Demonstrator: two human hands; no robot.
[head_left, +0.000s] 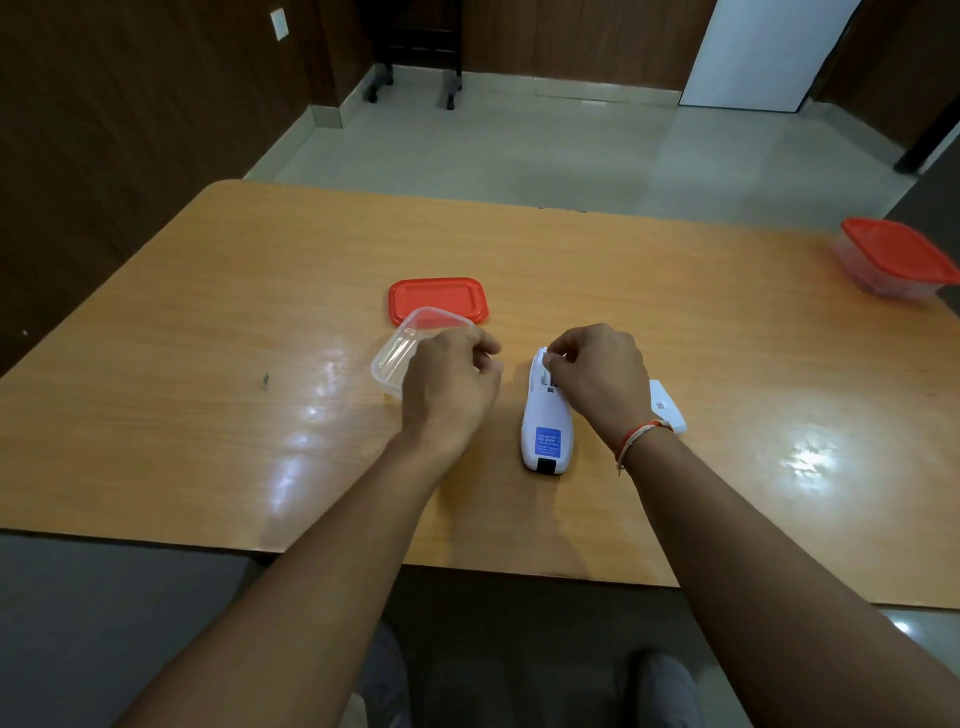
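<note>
White device (546, 415) lies face-down near the table (208, 312) front edge, battery bay open, cover (667, 408) beside. Right hand (597, 374) pinches at the bay, left hand (452, 379) curled; contents of both hidden. Risk: device unbraced, a tug could skid it

Batt. cover (669, 409) partly behind wrist (635, 435)

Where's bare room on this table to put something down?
Bare: the wide table stretch left of the clear tub, and the patch between the white cover and the far lidded box. Crowded: the middle, around the left hand, right hand, remote and red lid.
</note>
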